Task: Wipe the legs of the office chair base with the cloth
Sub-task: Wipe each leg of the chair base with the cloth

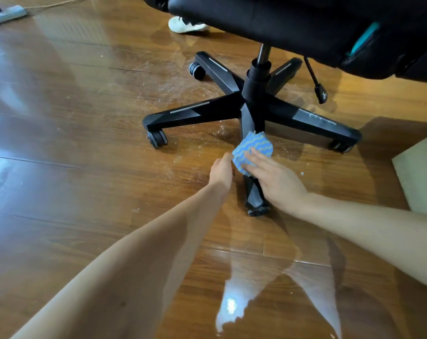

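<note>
The black office chair base (254, 94) stands on a glossy wooden floor (85, 148), with five legs that spread from the centre column. The near leg (254, 195) points toward the camera and ends in a small caster. The blue cloth (254, 146) with yellow wavy lines lies over the upper part of this leg, just below the hub.

The right hand (278, 184) rests on the cloth from the right side. Its fingers (256, 159) are straight and a little apart, and they press flat on the fabric. The left hand (221, 171) is at the left edge of the cloth; its fingers are curled together and pinch that edge, though most of them are hidden behind the back of the hand.

White specks and smears lie on the floor around the base, and also on the right leg (315, 119). The black seat (268, 18) hangs above the base. A white shoe (186, 26) is on the floor beyond the chair, and a pale box (420, 172) stands at the right edge.
</note>
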